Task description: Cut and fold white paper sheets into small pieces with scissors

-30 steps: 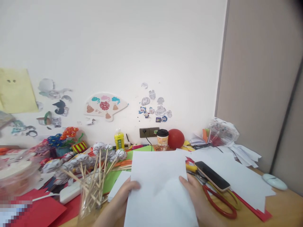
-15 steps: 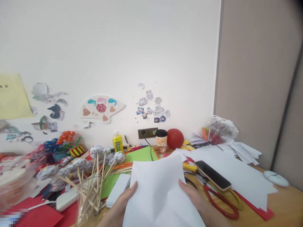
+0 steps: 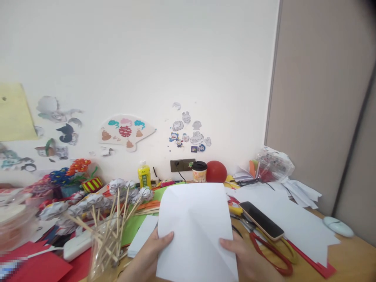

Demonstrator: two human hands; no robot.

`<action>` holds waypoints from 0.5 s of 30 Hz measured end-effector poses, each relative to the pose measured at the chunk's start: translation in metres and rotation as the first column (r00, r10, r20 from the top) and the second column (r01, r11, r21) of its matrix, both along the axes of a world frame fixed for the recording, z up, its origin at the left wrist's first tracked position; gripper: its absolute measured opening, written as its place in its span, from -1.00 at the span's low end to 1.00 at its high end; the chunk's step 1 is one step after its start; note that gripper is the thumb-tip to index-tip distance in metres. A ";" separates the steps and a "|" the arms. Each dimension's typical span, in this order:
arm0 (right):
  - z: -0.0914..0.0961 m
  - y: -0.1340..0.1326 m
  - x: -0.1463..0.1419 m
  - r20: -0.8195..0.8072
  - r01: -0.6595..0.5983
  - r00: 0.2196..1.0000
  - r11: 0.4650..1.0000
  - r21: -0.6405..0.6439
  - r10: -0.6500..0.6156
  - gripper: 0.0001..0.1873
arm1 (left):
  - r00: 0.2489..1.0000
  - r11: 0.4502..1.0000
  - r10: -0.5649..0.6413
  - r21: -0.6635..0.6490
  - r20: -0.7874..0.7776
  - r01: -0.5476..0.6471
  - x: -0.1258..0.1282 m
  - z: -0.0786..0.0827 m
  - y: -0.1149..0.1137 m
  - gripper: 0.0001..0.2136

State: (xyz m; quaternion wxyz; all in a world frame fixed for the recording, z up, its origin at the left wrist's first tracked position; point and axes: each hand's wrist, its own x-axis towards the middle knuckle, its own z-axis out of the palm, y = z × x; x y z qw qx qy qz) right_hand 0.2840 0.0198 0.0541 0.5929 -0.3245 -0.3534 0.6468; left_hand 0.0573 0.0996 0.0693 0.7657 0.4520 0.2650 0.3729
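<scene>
A white sheet of paper (image 3: 195,223) with faint crease lines is held up in front of me, above the desk. My left hand (image 3: 160,244) grips its left edge, thumb on the near face and fingers hidden behind. On the opposite edge my right hand (image 3: 235,246) pinches the sheet the same way. Left of the paper lies a stack of white cards (image 3: 143,235). To the right, red-handled scissors (image 3: 272,254) rest beside a dark-screened phone (image 3: 262,220).
A clear cup of wooden sticks (image 3: 105,243) stands at front left, near a white power strip (image 3: 78,246) and red paper (image 3: 38,262). Along the wall are a yellow bottle (image 3: 144,175), a lidded paper cup (image 3: 199,172) and a red balloon (image 3: 216,171). A mouse (image 3: 338,226) sits far right.
The sheet's top edge has risen and its face has tilted more upright toward me, covering more of the paper cup. Both thumbs now lie further onto its face. The view has shifted slightly.
</scene>
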 end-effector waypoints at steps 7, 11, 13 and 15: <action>-0.002 0.003 0.010 0.116 0.021 0.993 0.999 0.029 -0.024 -0.60 | 0.679 0.491 0.685 0.856 -0.263 -0.163 0.001 0.007 0.014 -0.21; 0.008 -0.004 0.013 0.204 -0.048 0.978 0.999 -0.022 0.052 -0.51 | 0.576 0.050 0.763 0.916 -0.293 0.399 0.006 0.016 -0.012 -0.40; 0.016 -0.009 0.012 0.223 -0.090 0.969 0.994 -0.067 0.103 -0.43 | 0.518 0.115 0.764 0.872 -0.384 0.476 0.009 0.020 -0.025 -0.30; 0.025 -0.014 0.014 0.289 -0.145 0.943 0.986 -0.084 0.163 -0.37 | 0.498 0.204 0.729 0.845 -0.469 0.495 0.009 0.025 -0.033 -0.15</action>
